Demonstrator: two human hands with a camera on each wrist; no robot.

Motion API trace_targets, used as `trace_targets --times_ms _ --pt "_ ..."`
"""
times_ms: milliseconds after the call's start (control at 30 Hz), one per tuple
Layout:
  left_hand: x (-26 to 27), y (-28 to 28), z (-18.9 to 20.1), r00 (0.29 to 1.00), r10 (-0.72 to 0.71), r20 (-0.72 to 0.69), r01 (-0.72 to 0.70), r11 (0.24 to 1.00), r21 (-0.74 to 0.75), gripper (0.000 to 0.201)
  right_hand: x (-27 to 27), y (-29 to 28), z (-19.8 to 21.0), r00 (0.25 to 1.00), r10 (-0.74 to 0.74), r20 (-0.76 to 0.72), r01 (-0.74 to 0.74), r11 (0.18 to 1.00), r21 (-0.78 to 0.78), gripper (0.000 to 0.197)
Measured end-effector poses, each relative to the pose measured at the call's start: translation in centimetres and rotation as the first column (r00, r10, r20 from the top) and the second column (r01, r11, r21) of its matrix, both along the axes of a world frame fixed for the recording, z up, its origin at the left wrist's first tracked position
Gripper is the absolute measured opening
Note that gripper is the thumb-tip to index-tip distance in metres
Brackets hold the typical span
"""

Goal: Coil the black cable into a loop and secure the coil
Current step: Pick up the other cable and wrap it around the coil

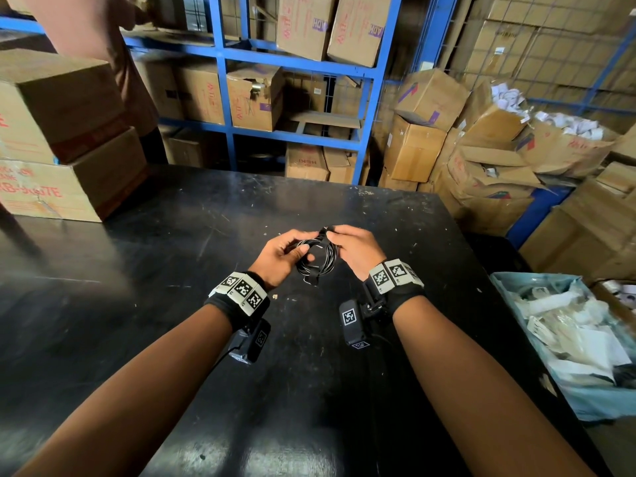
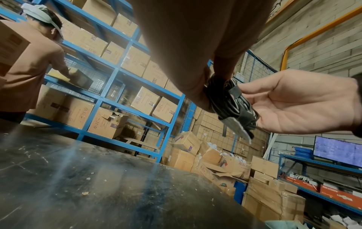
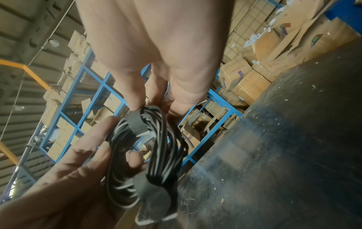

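Note:
The black cable (image 1: 318, 258) is wound into a small coil held above the black table (image 1: 172, 304). My left hand (image 1: 284, 254) grips the coil's left side, with its thumb pressing a dark strap (image 1: 315, 253) against the loops. My right hand (image 1: 351, 246) pinches the strap at the top of the coil. In the right wrist view the coil (image 3: 156, 155) shows many turns, with the strap (image 3: 137, 124) wrapped over its top and a strap tail (image 3: 154, 206) hanging below. In the left wrist view the coil (image 2: 225, 100) sits between both hands, and the strap tail (image 2: 240, 130) hangs loose.
Stacked cardboard boxes (image 1: 51, 139) stand on the table's far left. Blue shelving (image 1: 292, 80) full of boxes lies beyond. A pale bin (image 1: 578, 346) of plastic packets sits at the right edge. Another person (image 2: 29, 69) works at the shelves to the left.

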State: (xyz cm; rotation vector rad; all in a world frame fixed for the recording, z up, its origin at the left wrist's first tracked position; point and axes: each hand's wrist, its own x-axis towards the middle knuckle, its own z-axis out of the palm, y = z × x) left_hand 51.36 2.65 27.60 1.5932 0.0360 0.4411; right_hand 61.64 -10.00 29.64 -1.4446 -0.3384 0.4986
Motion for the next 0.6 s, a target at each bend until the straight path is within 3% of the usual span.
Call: trace_targets --times_ms 200,600 --pt "0.0 0.3 -0.5 1.0 0.005 -0.013 -0.005 1.0 0.019 0.034 0.0 -0.1 0.1 0.998 0.057 -0.01 -0.057 0.998 0.012 0.025" --pt "0.5 0.5 -1.2 0.997 0.076 -0.004 -0.075 0.993 0.089 0.032 0.7 0.2 -0.1 0.99 0.06 0.125 -0.033 0.979 -0.201 0.021"
